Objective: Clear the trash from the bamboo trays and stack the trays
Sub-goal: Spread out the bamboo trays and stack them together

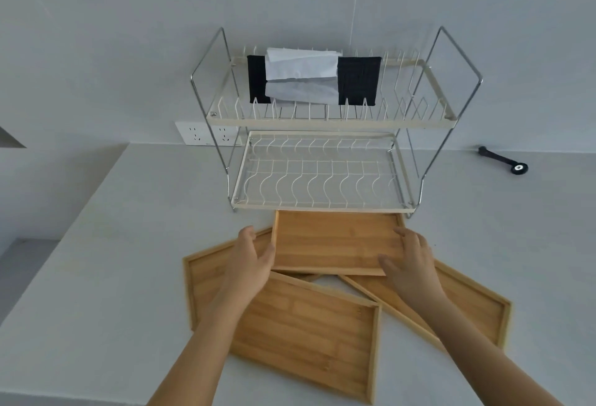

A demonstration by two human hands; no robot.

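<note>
Nearest me lies the near tray (306, 334), a shallow bamboo rectangle with a raised rim and an empty, striped grain floor, its long axis running from upper left to lower right on the white counter (96, 292). Left of it and partly under it, the left tray (206, 270) points its long side up toward the dish rack (322, 134), which I take as my landmark. My left hand (250, 263) crosses over that tray and grips the left short end of the top tray (335, 241), thumb on the near rim, fingers curled round the edge. The top tray sits just in front of the rack's lower shelf, its long axis running left to right, parallel to the rack's front bar, and it overlaps the other trays; its floor is bare. My right hand (409, 260) holds its right end, fingers laid on the inside and the thumb at the near rim. Right of that, the right tray (471, 305) slants from upper left to lower right beneath my forearm, also empty. On the rack's upper shelf lie a black cloth (358, 79) and white paper (303, 66). Far right of the rack, a black tool (503, 160) rests on the counter.
</note>
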